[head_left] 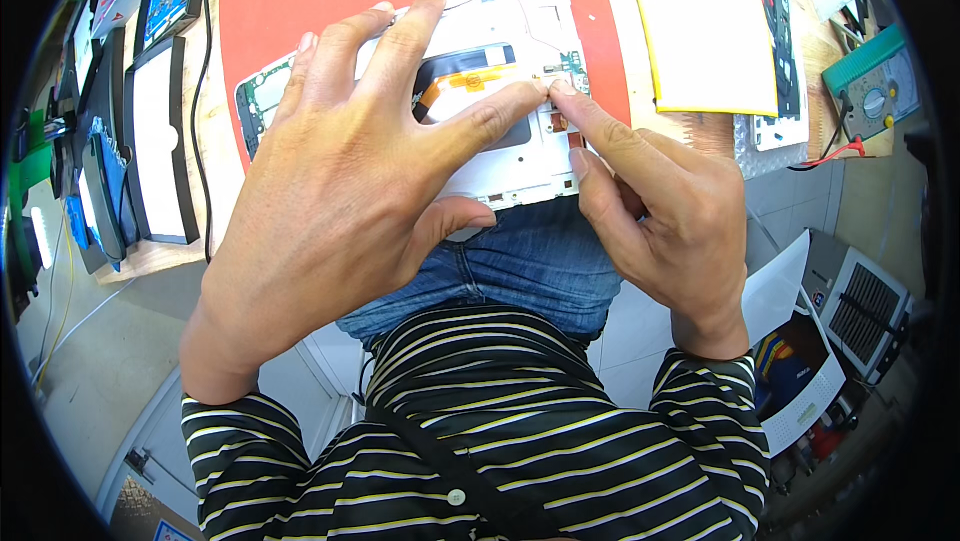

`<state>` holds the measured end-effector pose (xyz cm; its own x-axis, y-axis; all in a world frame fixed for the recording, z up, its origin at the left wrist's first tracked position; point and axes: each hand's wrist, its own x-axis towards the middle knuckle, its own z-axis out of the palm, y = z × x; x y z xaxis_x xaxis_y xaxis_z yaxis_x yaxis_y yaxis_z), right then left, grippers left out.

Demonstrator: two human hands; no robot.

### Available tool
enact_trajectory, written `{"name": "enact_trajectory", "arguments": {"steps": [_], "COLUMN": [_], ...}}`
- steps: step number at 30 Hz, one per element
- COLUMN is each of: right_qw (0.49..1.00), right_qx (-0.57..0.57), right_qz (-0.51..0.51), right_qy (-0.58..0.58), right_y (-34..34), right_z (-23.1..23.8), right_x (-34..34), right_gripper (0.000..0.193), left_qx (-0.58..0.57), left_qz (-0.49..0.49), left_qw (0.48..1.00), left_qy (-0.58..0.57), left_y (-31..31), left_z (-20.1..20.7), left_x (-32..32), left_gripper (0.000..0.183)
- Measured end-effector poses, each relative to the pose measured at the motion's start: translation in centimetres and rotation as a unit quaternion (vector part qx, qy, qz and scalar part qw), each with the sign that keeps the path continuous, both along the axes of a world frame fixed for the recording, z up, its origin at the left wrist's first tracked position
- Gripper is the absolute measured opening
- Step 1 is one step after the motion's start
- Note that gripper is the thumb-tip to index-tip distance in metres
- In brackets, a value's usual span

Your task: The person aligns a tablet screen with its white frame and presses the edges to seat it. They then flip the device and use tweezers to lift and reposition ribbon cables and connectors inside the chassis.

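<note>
An opened white tablet (555, 16) lies on a red mat, its near edge reaching toward my lap. Green circuit board shows at its left and right ends, and an orange flex ribbon (455, 91) crosses a dark recess in the middle. My left hand (345, 151) spreads over it, fingers apart, its thumb along the near edge. Its index fingertip presses beside the small board (572, 63) at the right end. My right hand (660, 191) touches the same spot with its index fingertip. Its thumb rests lower, by copper-coloured pads, apart from the index finger; the other fingers curl under.
The red mat (270, 1) covers the wooden bench. A yellow-edged white pad (700, 31) lies right of it, beside device parts on bubble wrap. A multimeter (872, 101) with a red lead sits far right. Boxes (160, 141) and a black cable (205, 91) line the left.
</note>
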<state>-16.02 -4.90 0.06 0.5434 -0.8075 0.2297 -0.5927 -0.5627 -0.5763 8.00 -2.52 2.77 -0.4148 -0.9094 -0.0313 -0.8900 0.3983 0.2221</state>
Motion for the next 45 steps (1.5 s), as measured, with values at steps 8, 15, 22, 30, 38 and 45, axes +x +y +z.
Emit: {"name": "enact_trajectory", "arguments": {"steps": [8,15,22,30,38,45], "right_qw": [1.0,0.999,0.999,1.0,1.0,0.998], "right_qx": [-0.015,0.025,0.035,0.001,-0.004,0.023], "right_qz": [0.0,-0.006,-0.003,0.012,0.009,0.031], "right_qy": [-0.015,-0.028,-0.007,0.016,-0.016,0.04], "right_y": [-0.23,0.12,0.24,-0.15,-0.22,-0.25], "right_z": [0.34,0.13,0.09,0.5,0.26,0.27], "right_x": [-0.22,-0.37,0.01,-0.2,-0.59,-0.46], "right_gripper": [0.041,0.045,0.047,0.043,0.047,0.054], "left_qx": [0.002,0.017,0.007,0.008,0.013,0.011], "left_qz": [-0.001,0.001,0.004,0.0,0.002,0.004], "left_qw": [1.0,1.0,1.0,1.0,1.0,1.0], "left_qy": [-0.019,-0.011,-0.015,-0.023,-0.027,-0.017], "left_y": [-0.08,-0.35,-0.18,-0.27,-0.32,-0.27], "left_z": [0.2,0.52,0.3,0.41,0.48,0.4], "left_x": [-0.16,-0.28,-0.36,-0.34,-0.43,-0.41], "left_gripper": [0.066,0.068,0.069,0.068,0.068,0.07]}}
